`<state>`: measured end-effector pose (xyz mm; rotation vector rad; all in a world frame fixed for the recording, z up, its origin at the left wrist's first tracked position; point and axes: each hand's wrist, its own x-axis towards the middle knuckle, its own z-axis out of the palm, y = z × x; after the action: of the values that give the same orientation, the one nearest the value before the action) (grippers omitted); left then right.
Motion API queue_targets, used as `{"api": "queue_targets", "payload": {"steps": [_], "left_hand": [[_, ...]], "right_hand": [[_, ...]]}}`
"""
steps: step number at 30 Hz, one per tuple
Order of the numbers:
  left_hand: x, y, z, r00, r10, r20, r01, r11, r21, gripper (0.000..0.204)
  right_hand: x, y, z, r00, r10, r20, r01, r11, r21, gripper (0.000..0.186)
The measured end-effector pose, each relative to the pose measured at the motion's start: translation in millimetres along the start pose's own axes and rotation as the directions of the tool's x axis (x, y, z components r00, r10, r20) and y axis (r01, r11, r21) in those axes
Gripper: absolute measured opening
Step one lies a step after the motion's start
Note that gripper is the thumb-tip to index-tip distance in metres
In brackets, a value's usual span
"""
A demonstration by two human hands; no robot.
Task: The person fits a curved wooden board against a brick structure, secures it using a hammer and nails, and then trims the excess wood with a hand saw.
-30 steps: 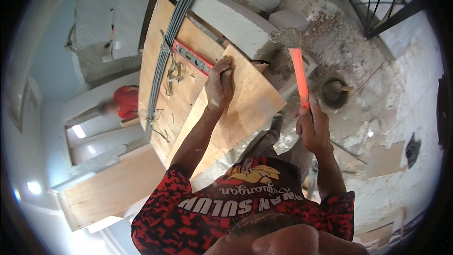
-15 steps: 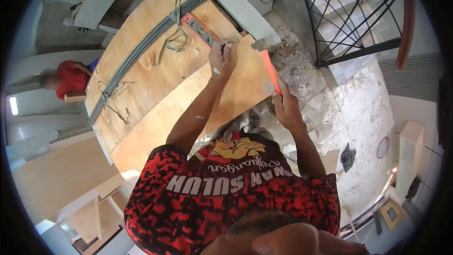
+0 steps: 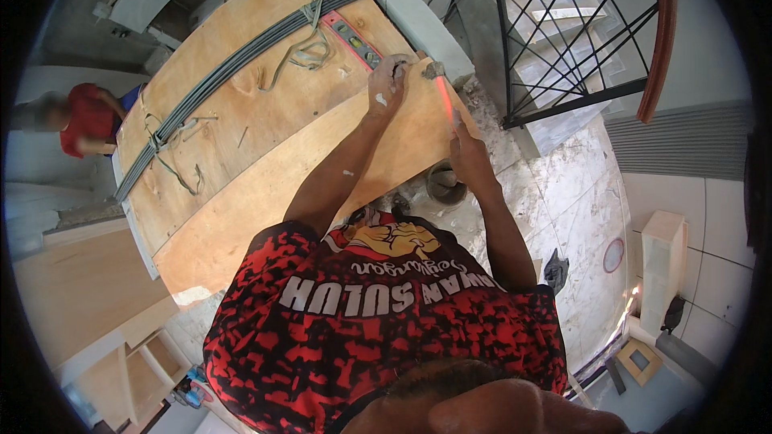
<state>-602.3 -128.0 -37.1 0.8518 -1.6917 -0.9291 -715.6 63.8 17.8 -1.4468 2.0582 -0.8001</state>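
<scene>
My right hand (image 3: 472, 162) is closed around the orange handle of a hammer (image 3: 445, 100). The hammer's grey head is over the far right end of a plywood strip (image 3: 322, 141), close to my left hand. At that far edge, my left hand (image 3: 388, 84) rests with its fingers curled and pinched together; whatever is between them is too small to make out. The strip lies along the near side of a larger plywood sheet (image 3: 233, 104). A red spirit level (image 3: 354, 42) lies on the sheet just beyond my left fingers.
A bundle of thin grey rods (image 3: 241, 52), tied with straps, crosses the plywood. Below my right wrist stands a bucket (image 3: 445, 185). A black metal railing (image 3: 575, 104) borders steps at the far right. Another person in a red shirt (image 3: 83, 120) is beyond the sheet's left end.
The view has shifted a little. My right hand and the hammer have moved leftward, bringing the hammer head nearer my left hand. The left hand stays at the plywood's far edge.
</scene>
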Motion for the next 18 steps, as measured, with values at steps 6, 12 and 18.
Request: {"api": "queue_targets", "payload": {"steps": [6, 12, 18], "left_hand": [[2.7, -12.8, 5.3, 0.977, 0.214, 0.002, -0.212, 0.966, 0.146, 0.013], [-0.1, -3.1, 19.4, 0.981, 0.189, 0.048, -0.195, 0.946, 0.259, 0.009], [1.1, -19.1, 24.6, 0.981, 0.160, 0.109, -0.192, 0.873, 0.447, 0.011]], "right_hand": [[5.1, 9.5, 1.4, 0.999, 0.054, -0.008, -0.054, 0.999, -0.001, 0.050], [2.8, 13.1, 3.7, 0.995, 0.083, -0.060, -0.073, 0.986, 0.150, 0.053], [-2.5, -27.2, -7.2, 0.902, 0.409, 0.136, -0.430, 0.843, 0.322, 0.053]]}}
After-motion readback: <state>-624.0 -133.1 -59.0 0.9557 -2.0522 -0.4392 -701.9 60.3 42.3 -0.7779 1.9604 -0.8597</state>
